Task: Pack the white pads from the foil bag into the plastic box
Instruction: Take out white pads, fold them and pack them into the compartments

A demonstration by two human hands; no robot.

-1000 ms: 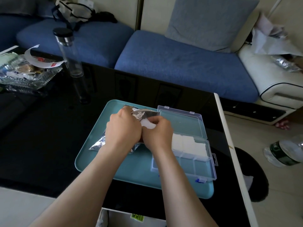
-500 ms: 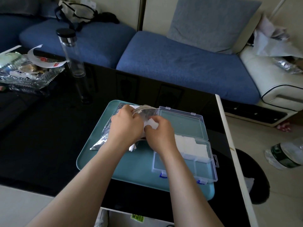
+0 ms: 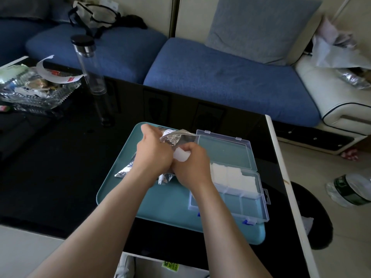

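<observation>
- Since 1.0 s ago: both hands remain together at the mouth of the foil bag (image 3: 172, 138); a little more of the white pad (image 3: 180, 156) shows there. Box and tray unchanged.
- Left hand (image 3: 154, 155): grip closed round the crumpled upper part of the bag, holding it raised over the tray (image 3: 160, 201). The bag's lower corners stick out to the near left and below the hand.
- Right hand (image 3: 193, 165): fingers curled, grip pinching the white pad just at the bag's opening. Knuckles touch the left hand.
- Plastic box (image 3: 259, 207): clear, on the right part of the teal tray, its lid (image 3: 224, 151) folded open to the far side. The right hand sits at its left edge.
- White pads in the box (image 3: 230, 174): lying flat in the far row of compartments, next to the lid hinge.
- Tray rests on the black glossy tabletop (image 3: 60, 167), near its right edge.
- Far left on the tabletop: a tall clear bottle (image 3: 92, 71) with a black cap, upright; beside it, a glass dish (image 3: 30, 91) of wrappers.
- Blue sofa (image 3: 220, 77) behind the tabletop.
</observation>
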